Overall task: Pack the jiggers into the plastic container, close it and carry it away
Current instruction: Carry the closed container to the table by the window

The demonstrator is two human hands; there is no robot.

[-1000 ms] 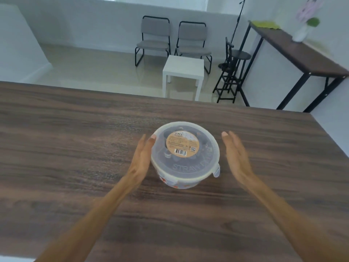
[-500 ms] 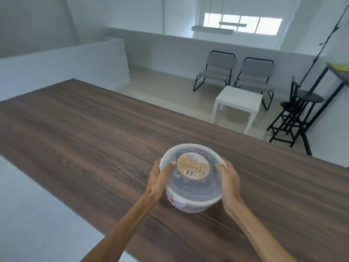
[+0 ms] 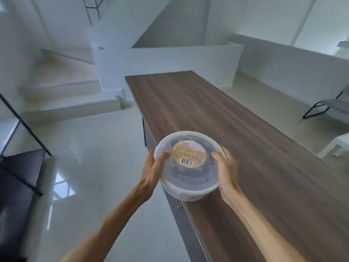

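The round plastic container (image 3: 190,178) has its translucent lid on, with a tan label in the middle. Dark shapes show dimly through the lid; I cannot make them out. I hold it in the air at the left edge of the wooden table (image 3: 255,148). My left hand (image 3: 154,164) grips its left side with the thumb on the lid. My right hand (image 3: 225,167) grips its right side, thumb on the lid too.
Glossy pale floor (image 3: 90,167) lies left of the table. A low step and white half wall (image 3: 170,63) stand beyond the table's far end. A dark piece of furniture with black metal legs (image 3: 17,176) is at the left. A chair (image 3: 332,106) shows at the right edge.
Both hands closed on the container, lifted it off the table and brought it over the table's left edge. The view has swung left, toward the floor and the step.
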